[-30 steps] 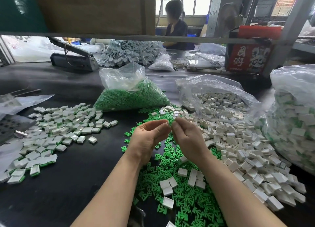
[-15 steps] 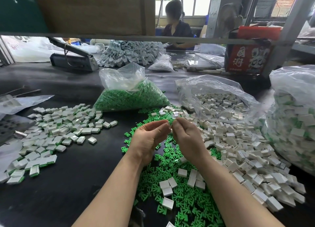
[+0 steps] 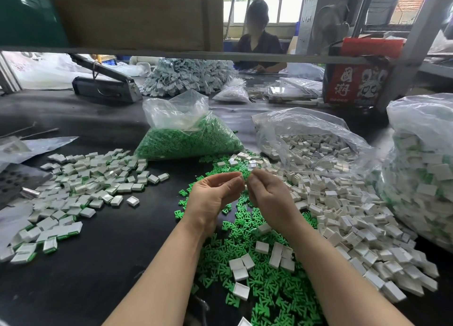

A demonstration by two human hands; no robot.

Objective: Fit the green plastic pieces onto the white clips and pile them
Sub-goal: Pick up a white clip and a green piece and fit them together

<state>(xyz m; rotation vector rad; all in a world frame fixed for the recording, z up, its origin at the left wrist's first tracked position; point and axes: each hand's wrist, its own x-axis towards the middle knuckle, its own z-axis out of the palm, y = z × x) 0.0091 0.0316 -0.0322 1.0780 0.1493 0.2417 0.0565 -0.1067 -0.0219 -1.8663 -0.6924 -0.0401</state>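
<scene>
Almost nothing has shifted since a second ago: my left hand and right hand stay raised together over the tabletop, fingertips meeting at one spot. Both are curled and pinching there, but the piece between them is too hidden by my fingers to say which hand has the clip and which the green part.

The loose green plastic pieces lie scattered at six o'clock from my hands, the white clips are heaped at three to four o'clock, and the finished pile sits at nine o'clock. A bag of green pieces rests at twelve o'clock, a bag of white clips at two.

To do this step well, I think I should line the green piece squarely with the clip's open side, push straight rather than at a slant, and feel for it seating fully before tossing it left.
</scene>
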